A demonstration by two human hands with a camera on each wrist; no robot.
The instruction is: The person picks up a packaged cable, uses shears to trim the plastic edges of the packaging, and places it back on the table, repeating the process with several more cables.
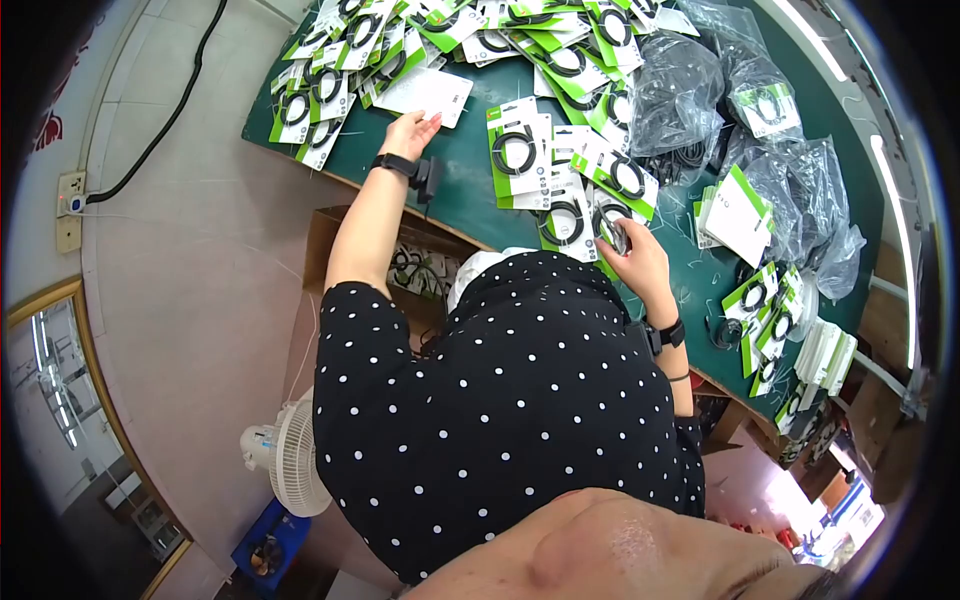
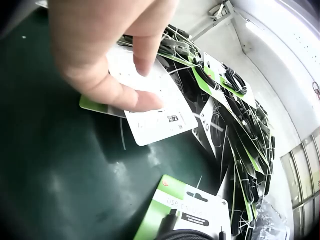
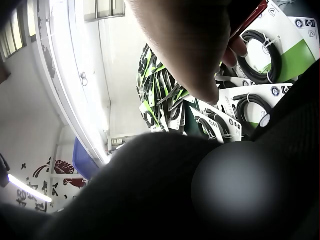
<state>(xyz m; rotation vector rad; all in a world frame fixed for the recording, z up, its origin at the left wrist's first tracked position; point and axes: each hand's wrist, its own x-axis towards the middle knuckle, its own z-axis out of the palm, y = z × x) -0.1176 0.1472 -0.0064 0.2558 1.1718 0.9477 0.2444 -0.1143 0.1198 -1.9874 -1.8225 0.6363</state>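
Note:
At the table's left part, my left hand [image 1: 410, 135] reaches the edge of a plain white card [image 1: 440, 95]. In the left wrist view its loosely bent thumb and finger lie over the white card [image 2: 160, 117], which shows small print. Lower right, my right hand [image 1: 642, 265] is at a carded black cable [image 1: 612, 212], fingers bent. The right wrist view shows a dark, red-edged thing [image 3: 252, 19] at these fingers, its kind cut off by the frame. Beside it lie cards with coiled black cables [image 3: 260, 56], tied to white and green backing.
A large heap of carded cables [image 1: 565, 60] covers the far side of the green table [image 1: 450, 190]. Clear plastic bags [image 1: 680, 85] lie right of it. White-green cards [image 1: 738, 215] are stacked at the right. A fan [image 1: 295, 455] stands below left.

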